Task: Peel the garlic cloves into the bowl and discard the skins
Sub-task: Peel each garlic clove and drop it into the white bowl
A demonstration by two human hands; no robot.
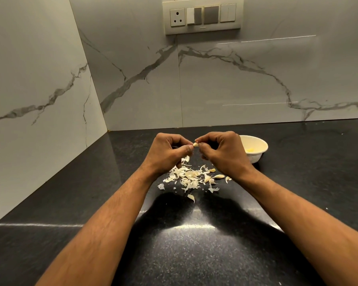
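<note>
Nearest, on dark table: loose skins, few unpeeled cloves alongside. Above pile: garlic clove, pale, partly skinned, pinched between left hand grip and right hand grip. Step: peeling. Next, probably: strip remaining skin, drop clove into bowl just beyond right hand.

I see a black counter meeting marble walls at the far left corner, with a switchboard (one socket) mounted high.
</note>
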